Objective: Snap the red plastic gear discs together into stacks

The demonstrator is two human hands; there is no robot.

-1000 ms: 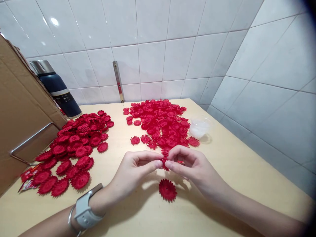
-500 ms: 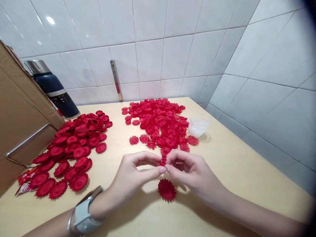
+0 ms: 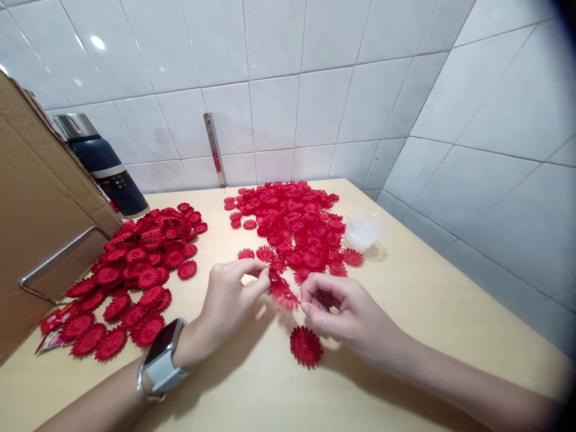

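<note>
Between my hands is a red flower-shaped fabric piece (image 3: 283,292) with a toothed edge, smeared by motion. My left hand (image 3: 231,297), with a watch on its wrist, pinches its upper left end between thumb and fingers. At the piece's lower right tip, my right hand (image 3: 346,306) has thumb and forefinger closed; the exact grip is blurred. Below them, a single red toothed flower (image 3: 306,347) lies flat on the table, a small hole at its middle.
Red flowers form a left pile (image 3: 148,258) and a back pile (image 3: 288,222). A clear cup with white contents (image 3: 361,233) stands right of the back pile. A cardboard box (image 3: 49,204), dark bottle (image 3: 110,168) and red-white wrapper (image 3: 54,330) are at left. Tiled walls (image 3: 270,108) border the table.
My left hand has moved left and slightly up, away from my right hand. The red piece, earlier pinched narrow between both hands, now stretches across the gap. The view shifted slightly.
</note>
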